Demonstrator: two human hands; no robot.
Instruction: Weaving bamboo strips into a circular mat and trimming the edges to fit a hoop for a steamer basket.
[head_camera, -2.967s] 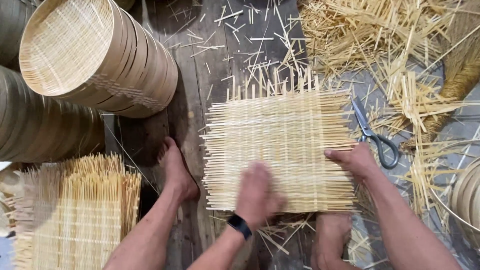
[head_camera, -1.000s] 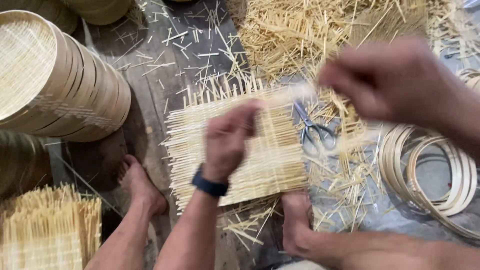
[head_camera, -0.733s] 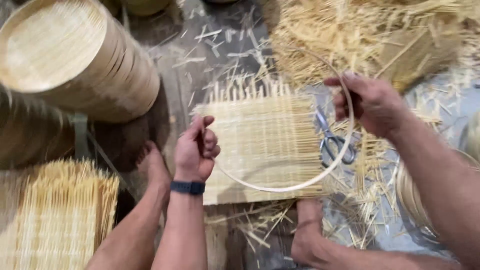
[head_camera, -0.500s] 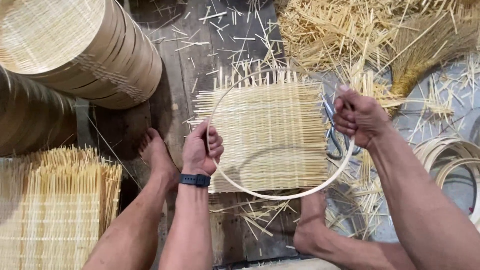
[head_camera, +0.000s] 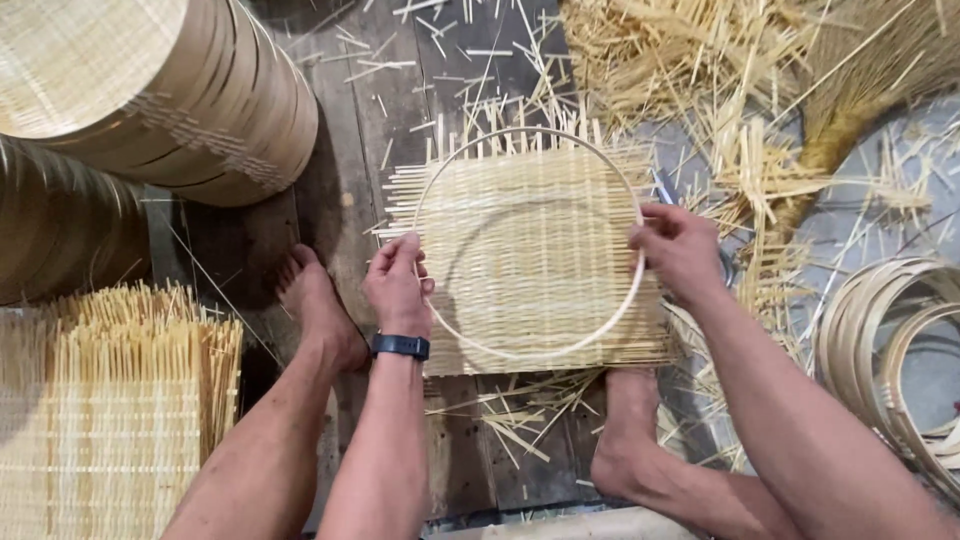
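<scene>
- A square woven bamboo mat (head_camera: 530, 260) lies flat on the wooden floor; this serves as the landmark.
- A thin bamboo hoop (head_camera: 610, 320) sits on top of the mat, roughly centred.
- The left hand (head_camera: 398, 285) pinches the hoop at the mat's left edge; the right hand (head_camera: 680, 250) pinches it at the right edge.
- Judged progress: weaving finished, hoop placed; the mat's corners remain untrimmed outside the hoop.
- Finished round trays (head_camera: 170, 90) are stacked up and left of the mat.

Head camera looks steeply down, close over the wooden floor (head_camera: 370, 110).

Stacked round bamboo trays (head_camera: 170, 100) upper left, woven mats (head_camera: 110, 420) lower left, loose hoops (head_camera: 890, 340) right — scattered splints (head_camera: 700, 70).
</scene>
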